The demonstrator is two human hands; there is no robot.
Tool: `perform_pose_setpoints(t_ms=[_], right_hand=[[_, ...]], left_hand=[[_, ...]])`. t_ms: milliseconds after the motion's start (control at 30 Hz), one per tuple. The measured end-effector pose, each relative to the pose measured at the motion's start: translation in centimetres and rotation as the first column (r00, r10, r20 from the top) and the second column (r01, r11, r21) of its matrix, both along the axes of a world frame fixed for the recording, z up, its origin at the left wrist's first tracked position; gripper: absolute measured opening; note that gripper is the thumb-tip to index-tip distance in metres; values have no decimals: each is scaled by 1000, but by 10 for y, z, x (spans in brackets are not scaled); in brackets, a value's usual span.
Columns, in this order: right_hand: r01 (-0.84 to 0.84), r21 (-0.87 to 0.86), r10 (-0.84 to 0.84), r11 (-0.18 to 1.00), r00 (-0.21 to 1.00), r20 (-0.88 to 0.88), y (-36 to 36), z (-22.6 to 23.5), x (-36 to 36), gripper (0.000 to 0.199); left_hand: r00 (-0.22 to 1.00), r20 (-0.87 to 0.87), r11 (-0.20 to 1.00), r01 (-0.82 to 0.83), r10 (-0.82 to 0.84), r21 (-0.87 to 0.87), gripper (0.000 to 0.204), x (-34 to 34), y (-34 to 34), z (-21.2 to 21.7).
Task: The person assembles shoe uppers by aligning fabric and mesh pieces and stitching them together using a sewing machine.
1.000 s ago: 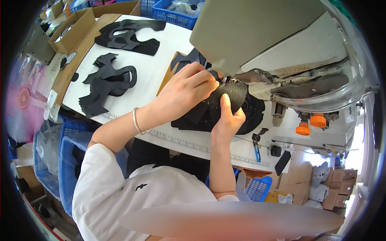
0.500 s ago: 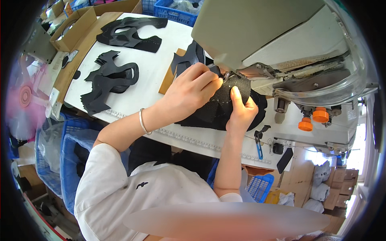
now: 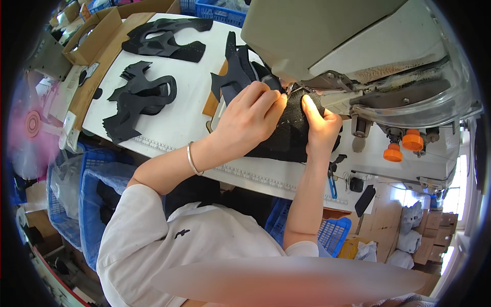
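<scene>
A black mesh fabric piece [image 3: 291,123] lies under the needle area [image 3: 294,89] of a large grey-beige sewing machine [image 3: 312,36]. My left hand [image 3: 250,113] is closed, its thumb and fingers pinching the fabric's left edge close to the needle. On the right side of the same piece, my right hand [image 3: 323,128] grips it, thumb on top and the other fingers partly hidden. Beyond my left hand, a dark shaped panel [image 3: 236,71] sticks up beside the machine. The stitching point itself is partly covered by my fingers.
Two groups of black cut pieces, one nearer [image 3: 138,102] and one farther [image 3: 169,38], lie on the white table [image 3: 204,46]. A blue-handled tool [image 3: 333,185] lies right of my forearm. Orange knobs [image 3: 393,152] project from the machine. Blue baskets [image 3: 92,204] stand left, below a pink fan [image 3: 32,124].
Both hands have shifted slightly right, and the mesh fabric has turned under the needle. More of the dark panel now shows beyond my left hand. Warm light now falls on the needle area.
</scene>
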State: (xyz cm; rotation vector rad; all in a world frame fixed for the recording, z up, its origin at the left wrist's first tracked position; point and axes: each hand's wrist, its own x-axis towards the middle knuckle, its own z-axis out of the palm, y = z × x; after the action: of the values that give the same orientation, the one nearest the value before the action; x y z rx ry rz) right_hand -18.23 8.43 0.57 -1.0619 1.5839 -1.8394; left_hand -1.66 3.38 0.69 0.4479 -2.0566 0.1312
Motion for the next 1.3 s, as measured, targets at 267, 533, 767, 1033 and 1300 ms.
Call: perform_pose_setpoints(t_ms=[267, 533, 767, 1033, 1300], right_hand=[[44, -34, -28, 998, 929, 370, 34, -31, 42, 28], [-141, -96, 168, 985, 894, 416, 29, -43, 82, 18], [-111, -192, 189, 975, 871, 454, 25, -41, 87, 18], [-70, -231, 178, 971, 853, 490, 22, -39, 92, 19], [-40, -231, 149, 972, 864, 481, 22, -37, 92, 19]], left_hand=[[985, -10, 964, 172, -173, 203, 31, 21, -14, 6], [977, 44, 973, 201, -207, 114, 37, 26, -20, 10], [959, 20, 953, 279, -283, 116, 34, 26, -27, 10], [947, -13, 944, 322, -322, 77, 27, 26, -33, 8], [945, 28, 945, 328, -327, -21, 38, 25, -30, 3]])
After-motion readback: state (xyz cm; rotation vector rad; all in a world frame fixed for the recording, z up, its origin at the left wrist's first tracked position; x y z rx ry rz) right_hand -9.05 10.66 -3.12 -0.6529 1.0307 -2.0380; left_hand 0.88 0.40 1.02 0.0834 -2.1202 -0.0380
